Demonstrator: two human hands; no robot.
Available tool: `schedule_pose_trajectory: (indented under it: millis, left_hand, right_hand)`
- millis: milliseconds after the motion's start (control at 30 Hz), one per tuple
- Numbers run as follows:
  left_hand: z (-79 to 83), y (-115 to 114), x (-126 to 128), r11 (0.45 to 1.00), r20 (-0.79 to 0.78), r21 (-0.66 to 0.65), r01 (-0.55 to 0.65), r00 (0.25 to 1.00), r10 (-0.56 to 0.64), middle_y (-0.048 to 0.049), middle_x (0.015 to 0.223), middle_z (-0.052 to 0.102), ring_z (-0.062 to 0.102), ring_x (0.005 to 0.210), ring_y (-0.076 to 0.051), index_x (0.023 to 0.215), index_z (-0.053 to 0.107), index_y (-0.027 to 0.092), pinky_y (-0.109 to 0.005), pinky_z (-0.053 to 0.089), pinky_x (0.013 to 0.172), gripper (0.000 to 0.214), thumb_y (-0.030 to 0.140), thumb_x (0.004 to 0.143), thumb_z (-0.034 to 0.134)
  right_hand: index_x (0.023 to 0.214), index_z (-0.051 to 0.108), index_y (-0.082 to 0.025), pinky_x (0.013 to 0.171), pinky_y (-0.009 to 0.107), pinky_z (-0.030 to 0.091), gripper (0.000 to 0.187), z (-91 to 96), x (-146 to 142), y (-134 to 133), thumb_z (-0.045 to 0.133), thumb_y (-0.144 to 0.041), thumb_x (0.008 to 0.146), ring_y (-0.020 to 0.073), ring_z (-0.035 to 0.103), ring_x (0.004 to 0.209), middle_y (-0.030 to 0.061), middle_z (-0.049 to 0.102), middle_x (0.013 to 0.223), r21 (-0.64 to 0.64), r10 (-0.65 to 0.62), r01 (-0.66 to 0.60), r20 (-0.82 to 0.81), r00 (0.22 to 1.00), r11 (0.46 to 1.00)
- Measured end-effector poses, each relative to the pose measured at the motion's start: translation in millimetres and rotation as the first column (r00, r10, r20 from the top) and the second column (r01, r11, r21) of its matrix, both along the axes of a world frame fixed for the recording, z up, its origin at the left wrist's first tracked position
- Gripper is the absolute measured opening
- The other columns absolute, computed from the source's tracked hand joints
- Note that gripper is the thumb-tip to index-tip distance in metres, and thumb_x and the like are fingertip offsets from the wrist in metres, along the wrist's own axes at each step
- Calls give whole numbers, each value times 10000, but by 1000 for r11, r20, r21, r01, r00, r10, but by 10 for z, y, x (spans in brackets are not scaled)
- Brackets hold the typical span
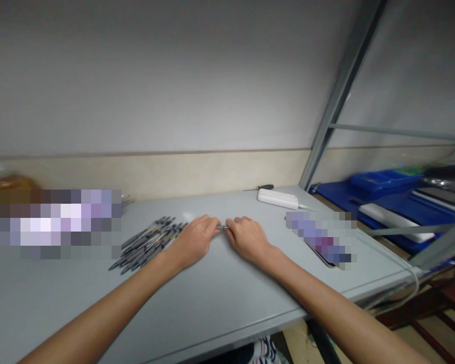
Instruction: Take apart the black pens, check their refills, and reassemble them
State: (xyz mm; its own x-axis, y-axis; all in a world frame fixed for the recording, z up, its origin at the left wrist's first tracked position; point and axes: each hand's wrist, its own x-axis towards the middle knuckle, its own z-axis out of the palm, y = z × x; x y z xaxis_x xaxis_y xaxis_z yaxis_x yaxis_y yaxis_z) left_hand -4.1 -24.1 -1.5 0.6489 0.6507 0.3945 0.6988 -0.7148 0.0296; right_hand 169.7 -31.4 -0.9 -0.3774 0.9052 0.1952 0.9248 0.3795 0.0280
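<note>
Between my two hands, over the middle of the grey table (212,293), a dark pen (223,227) lies level, with a short stretch of it showing. My left hand (199,237) is closed around its left end. The fingers of my right hand (247,236) are closed on its right end. Just left of my left hand lies a loose pile of dark grey pens (146,247), some partly hidden behind that hand and forearm. Both hands cover most of the held pen, so its ends cannot be made out.
A white power strip (277,198) with a cable and a screwdriver (265,187) lie near the wall. A phone-like item (318,240), pixelated, rests at the right. Another pixelated item (60,222) sits at the left. A metal post (341,96) rises beside blue trays (387,179).
</note>
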Motion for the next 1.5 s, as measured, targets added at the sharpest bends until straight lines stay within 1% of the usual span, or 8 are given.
schedule_pose_trajectory:
  millis: [167, 367, 533, 767, 1067, 1233, 1400, 1500]
  left_hand:
    - [-52, -22, 32, 988, 16, -129, -78, 997, 81, -52, 732, 578, 542, 715, -163, 824, 545, 159, -278, 415, 699, 301, 219, 916, 264]
    - [-40, 1, 1, 963, 213, -270, -5, 975, 65, -38, 769, 611, 552, 760, -154, 778, 551, 171, -274, 401, 741, 328, 300, 918, 283]
    - [-31, 25, -85, 911, 473, -411, 32, 862, 183, -16, 768, 618, 544, 693, -138, 920, 551, 171, -245, 397, 633, 243, 340, 873, 383]
    - [-195, 87, -76, 819, 685, -522, 237, 690, 236, 6, 650, 581, 504, 600, -111, 824, 529, 164, -219, 368, 575, 188, 346, 811, 485]
    - [-237, 181, -143, 811, 769, -533, 240, 537, 346, 0, 619, 585, 509, 574, -113, 760, 535, 165, -222, 362, 563, 222, 385, 749, 559]
    - [-221, 175, -150, 819, 778, -523, 236, 525, 345, 5, 599, 579, 489, 548, -105, 747, 532, 163, -224, 358, 550, 213, 375, 755, 550]
    - [-205, 169, -140, 825, 778, -516, 228, 528, 341, 10, 609, 576, 490, 561, -102, 753, 524, 165, -223, 359, 561, 183, 347, 770, 533]
    - [-207, 178, -141, 826, 779, -517, 223, 522, 347, 10, 606, 573, 487, 560, -102, 749, 521, 166, -226, 357, 561, 178, 342, 771, 532]
  right_hand:
    - [967, 559, -195, 611, 287, 356, 247, -32, -25, -20, 323, -252, 919, 233, 548, 813, 99, 613, 843, 27, 7, -8, 53, 999, 1000]
    - [936, 570, -165, 735, 324, 348, 295, -54, 20, -2, 382, -389, 904, 235, 457, 911, 124, 534, 975, 144, 109, -104, -27, 994, 984]
    - [886, 587, -162, 727, 299, 346, 270, -81, 116, 61, 376, -327, 919, 182, 459, 832, 82, 531, 911, 124, 222, -199, -221, 950, 972]
    - [831, 622, -178, 723, 275, 358, 119, -40, 248, 162, 627, -284, 777, 165, 502, 807, 56, 568, 871, 205, 301, -228, -480, 824, 952]
    - [665, 628, -144, 559, 236, 318, 339, 92, 277, 150, 458, -366, 856, 108, 453, 545, 1, 542, 560, -62, 129, -221, -649, 750, 973]
    - [816, 613, -153, 615, 224, 381, 219, 77, 293, 199, 662, -322, 686, 125, 525, 678, 17, 607, 745, -67, 107, -288, -829, 549, 955]
    - [621, 593, -135, 528, 232, 353, 422, 65, 332, 223, 460, -484, 819, 98, 458, 496, 11, 552, 544, -268, -70, -285, -829, 554, 920]
    - [617, 591, -137, 527, 228, 350, 347, 62, 344, 235, 540, -442, 776, 92, 448, 496, -1, 539, 536, -267, -65, -327, -854, 517, 907]
